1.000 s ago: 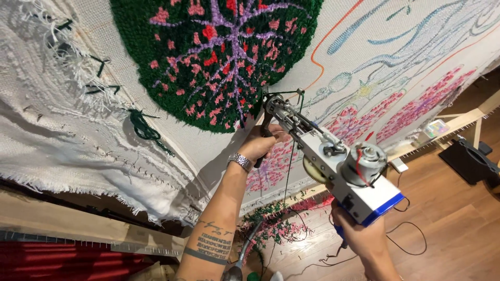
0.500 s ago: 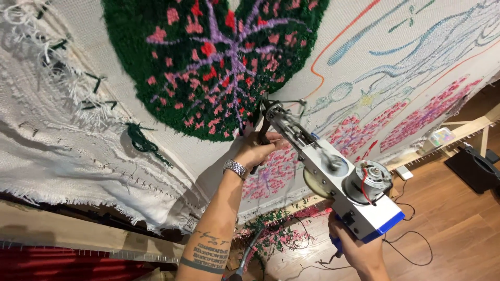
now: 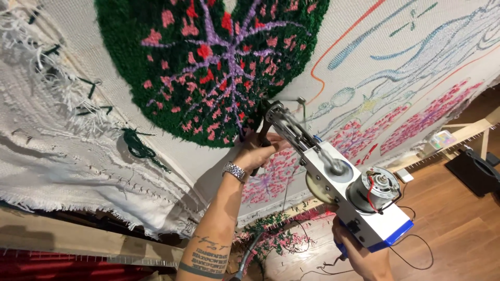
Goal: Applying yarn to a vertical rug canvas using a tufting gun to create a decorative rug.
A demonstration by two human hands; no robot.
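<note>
The tufting gun (image 3: 333, 182) has its tip against the white backing cloth (image 3: 364, 47), right at the lower edge of the round green tufted patch (image 3: 208, 67), with untufted cloth open to the right and the frayed cloth edge well off to the left. The left hand (image 3: 258, 153) is clenched round the front handle and the right hand (image 3: 359, 255) grasps the blue rear grip. Since a moment ago, gun and hands have edged rightward along the patch's rim.

tufted round (image 3: 208, 67): dark green, pink and red flecks, purple branching lines | cloth (image 3: 416, 62): white, blue and orange outlines, pink patches | tufting gun (image 3: 349, 198): white body, blue base | floor (image 3: 448, 229): brown wood
</note>
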